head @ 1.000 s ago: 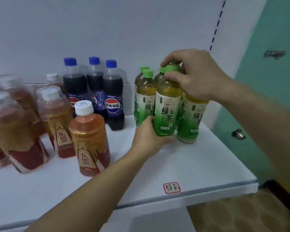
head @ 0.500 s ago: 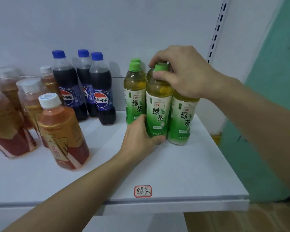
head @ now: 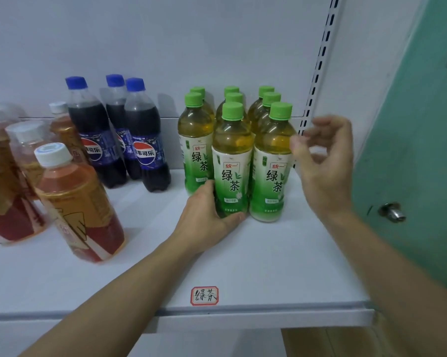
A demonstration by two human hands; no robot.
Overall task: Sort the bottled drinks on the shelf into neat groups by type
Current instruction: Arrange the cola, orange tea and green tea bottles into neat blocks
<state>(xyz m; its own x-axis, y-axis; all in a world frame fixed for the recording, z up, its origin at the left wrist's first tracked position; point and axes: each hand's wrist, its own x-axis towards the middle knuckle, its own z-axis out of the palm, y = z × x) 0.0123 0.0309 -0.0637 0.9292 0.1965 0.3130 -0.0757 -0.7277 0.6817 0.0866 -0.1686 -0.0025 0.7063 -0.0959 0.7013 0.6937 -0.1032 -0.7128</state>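
Note:
Several green tea bottles with green caps stand in rows at the right of the white shelf [head: 268,274]. My left hand [head: 207,220] grips the base of the front middle green tea bottle [head: 231,163], thumb under its front. My right hand [head: 323,161] hovers just right of the front right green tea bottle [head: 272,166], fingers loosely curled and holding nothing. Three dark cola bottles [head: 142,140] with blue caps stand left of the teas. Several amber tea bottles [head: 75,202] with white caps fill the far left.
A red-bordered handwritten label [head: 204,295] is stuck near the shelf's front edge. A slotted upright rail [head: 317,70] runs up the back wall at the right. Beyond the shelf's right end is a green door with a metal knob [head: 392,212].
My right hand has let go of the green bottle caps and moved down to the right, off the bottles. My left hand stays at the front middle bottle's base. The view shifted closer.

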